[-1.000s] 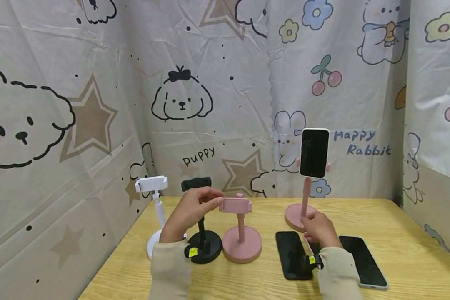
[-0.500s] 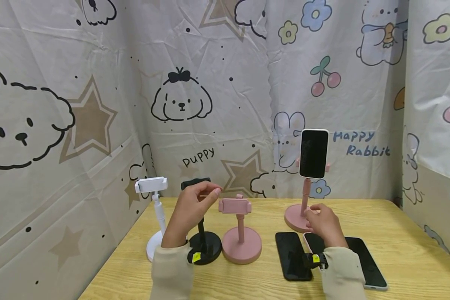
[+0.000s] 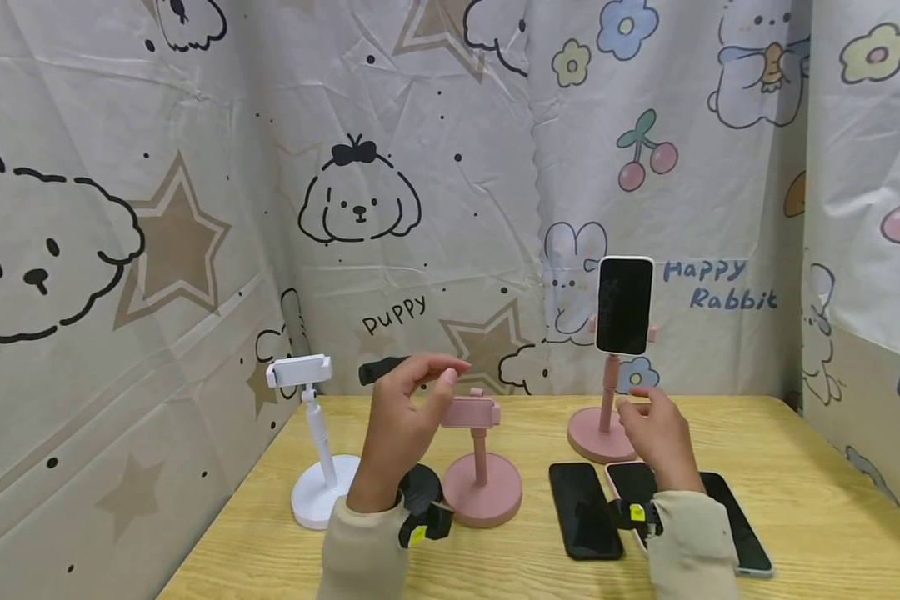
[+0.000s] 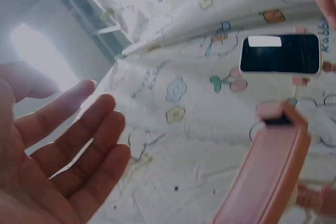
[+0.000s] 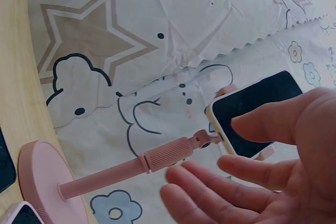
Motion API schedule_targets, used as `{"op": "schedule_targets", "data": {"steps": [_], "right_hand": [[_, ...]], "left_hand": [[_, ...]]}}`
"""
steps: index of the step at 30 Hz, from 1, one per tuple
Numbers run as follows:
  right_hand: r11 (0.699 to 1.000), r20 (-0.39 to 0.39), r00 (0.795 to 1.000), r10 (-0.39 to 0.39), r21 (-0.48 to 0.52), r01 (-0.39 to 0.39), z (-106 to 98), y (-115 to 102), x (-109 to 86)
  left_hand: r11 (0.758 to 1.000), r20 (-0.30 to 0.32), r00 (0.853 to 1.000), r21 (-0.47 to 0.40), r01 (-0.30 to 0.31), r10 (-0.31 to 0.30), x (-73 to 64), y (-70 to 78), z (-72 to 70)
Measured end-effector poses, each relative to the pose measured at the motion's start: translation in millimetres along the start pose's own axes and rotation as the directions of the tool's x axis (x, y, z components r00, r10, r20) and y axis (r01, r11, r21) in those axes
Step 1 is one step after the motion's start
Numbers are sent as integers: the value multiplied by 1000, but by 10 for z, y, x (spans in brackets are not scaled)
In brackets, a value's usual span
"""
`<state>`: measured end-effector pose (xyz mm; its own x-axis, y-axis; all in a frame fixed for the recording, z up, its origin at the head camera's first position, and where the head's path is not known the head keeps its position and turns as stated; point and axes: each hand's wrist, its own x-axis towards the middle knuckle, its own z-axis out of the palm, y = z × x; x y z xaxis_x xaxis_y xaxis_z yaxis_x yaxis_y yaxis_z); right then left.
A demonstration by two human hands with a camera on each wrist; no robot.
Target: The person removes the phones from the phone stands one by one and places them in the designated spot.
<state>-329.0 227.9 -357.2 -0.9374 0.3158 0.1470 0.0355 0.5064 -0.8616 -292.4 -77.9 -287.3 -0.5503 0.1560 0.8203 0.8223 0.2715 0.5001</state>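
My left hand is raised in front of a black phone stand, hiding most of it. A pink phone stand with a bare clamp is just right of that hand; in the left wrist view the fingers stand apart from its clamp, bent loosely round nothing. My right hand hovers beside a second pink phone stand, whose clamp bears a white-edged phone upright. In the right wrist view the fingers are spread loosely near the stand's stem, holding nothing.
A white phone stand stands at the left. Lying on the wooden table at the right are a black phone, a pink-edged phone partly under the right wrist, and a larger phone. A printed curtain encloses the table.
My left hand has let go of the middle pink stand's clamp and risen. My right hand has left the other pink stand's base and moved up and right.
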Motion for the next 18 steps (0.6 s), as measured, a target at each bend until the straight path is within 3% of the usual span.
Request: {"op": "schedule_targets", "data": {"steps": [4,9,13,18], "right_hand": [[999,-73,997,-31,24,33,-26,-35,-5],[992,-145,985,-95,71,106,-53,-51,-8],[982,-203,968,-147,89,168,-63,-64,-13],[970,-238,955,-179,123,212,-85,-73,-15]], "left_hand": [[986,5,988,-67,-155,156,-11,139,118],[942,15,950,-132,-307,312,-20,292,314],[930,64,941,-183,-317,334,-37,357,495],[942,153,951,-245,-228,270,-62,349,766]]}}
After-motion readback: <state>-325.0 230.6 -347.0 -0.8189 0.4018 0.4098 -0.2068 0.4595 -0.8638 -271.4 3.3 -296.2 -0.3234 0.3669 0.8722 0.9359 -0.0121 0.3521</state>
